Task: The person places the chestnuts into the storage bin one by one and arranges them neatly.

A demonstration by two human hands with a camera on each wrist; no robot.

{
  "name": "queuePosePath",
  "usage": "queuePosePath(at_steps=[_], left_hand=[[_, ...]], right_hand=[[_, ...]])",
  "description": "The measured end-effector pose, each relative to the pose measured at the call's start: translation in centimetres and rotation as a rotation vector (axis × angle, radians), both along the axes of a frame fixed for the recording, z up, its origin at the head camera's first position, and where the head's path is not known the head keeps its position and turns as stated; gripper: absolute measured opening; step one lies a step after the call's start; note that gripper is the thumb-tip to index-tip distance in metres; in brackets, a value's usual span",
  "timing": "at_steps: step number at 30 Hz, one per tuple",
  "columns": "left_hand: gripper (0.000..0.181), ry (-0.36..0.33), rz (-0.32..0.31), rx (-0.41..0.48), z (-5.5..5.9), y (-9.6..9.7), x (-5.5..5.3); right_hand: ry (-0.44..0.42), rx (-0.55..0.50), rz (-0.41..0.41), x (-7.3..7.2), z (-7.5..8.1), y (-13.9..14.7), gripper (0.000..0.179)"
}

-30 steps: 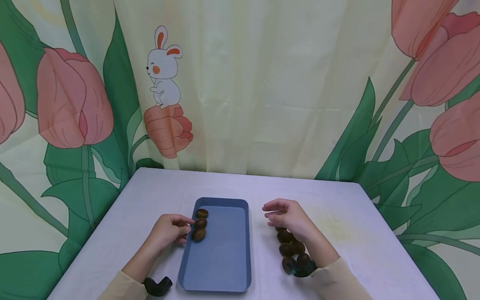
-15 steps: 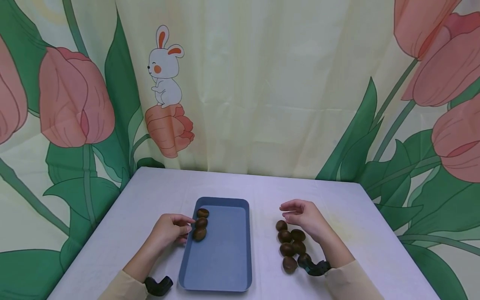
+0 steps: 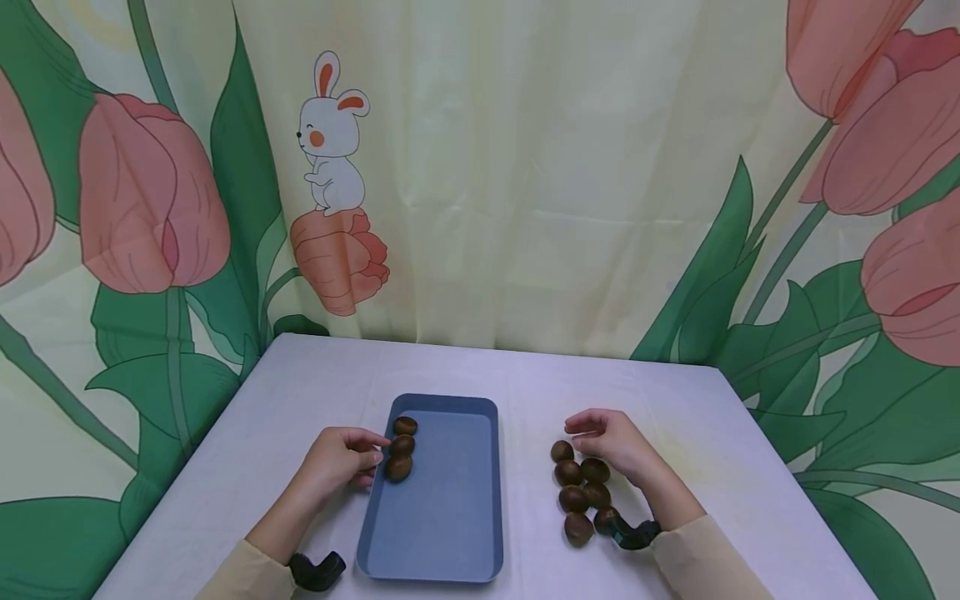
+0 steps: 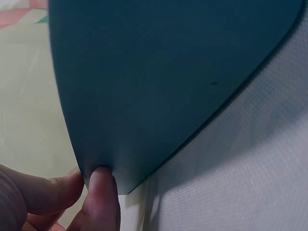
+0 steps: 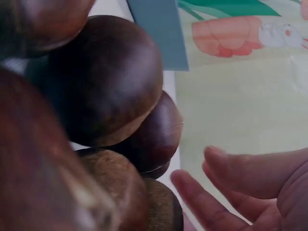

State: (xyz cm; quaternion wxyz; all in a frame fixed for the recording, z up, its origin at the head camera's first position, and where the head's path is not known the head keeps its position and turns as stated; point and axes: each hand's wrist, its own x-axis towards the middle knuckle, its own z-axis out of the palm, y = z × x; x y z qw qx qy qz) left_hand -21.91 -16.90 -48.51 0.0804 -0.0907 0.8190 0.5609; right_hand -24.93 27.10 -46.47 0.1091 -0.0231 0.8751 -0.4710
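Note:
My left hand (image 3: 347,457) is at the left side of a blue-grey tray (image 3: 450,575), pinching its rim. In the left wrist view, the thumb (image 4: 65,192) meets the rim while a finger (image 4: 98,192) presses the outside wall. Three brown chestnuts (image 3: 402,446) lie in a column along the tray's left side, beside those fingers. My right hand (image 3: 609,437), holding nothing, hovers near the far end of several more chestnuts (image 3: 573,499) on the table. The right wrist view shows its thumb (image 5: 245,171) and fingers apart, right by the chestnuts (image 5: 110,82).
White cloth covers the table (image 3: 540,375). Behind it hangs a pale curtain (image 3: 525,192) printed with tulips, a rabbit and a carrot. Dark wrist cameras sit at both cuffs, the right one (image 3: 636,533) overlapping the nearest chestnut in the head view.
My right hand has moved right, away from the tray, then slightly down and nearer, uncovering the chestnuts. The left hand, tray and its three chestnuts stay in place.

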Motion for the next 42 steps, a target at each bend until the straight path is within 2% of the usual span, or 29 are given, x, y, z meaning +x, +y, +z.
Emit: queuePosePath(at_steps=[5,17,24,27,37,42], left_hand=[[0.019,-0.008,0.001,0.01,-0.1,-0.1,-0.1],[0.02,-0.023,-0.002,0.007,0.1,-0.1,-0.2],[0.02,-0.016,-0.008,0.005,0.1,0.0,-0.2],[0.019,-0.006,-0.01,0.001,0.0,0.0,-0.1],[0.019,0.0,-0.008,-0.009,-0.1,0.0,-0.1],[0.019,0.0,-0.01,-0.01,-0.1,0.0,-0.1]], right_hand=[[-0.011,0.028,0.063,-0.3,-0.8,0.1,0.031],[0.053,0.087,0.109,-0.8,-1.6,-0.4,0.03],[0.066,0.135,0.052,-0.9,-1.9,-1.0,0.029],[0.074,0.149,0.052,-0.9,-2.0,-1.1,0.03],[0.044,0.166,-0.008,-0.8,-2.0,-1.0,0.03],[0.028,0.171,-0.052,-0.8,-2.0,-0.8,0.023]])
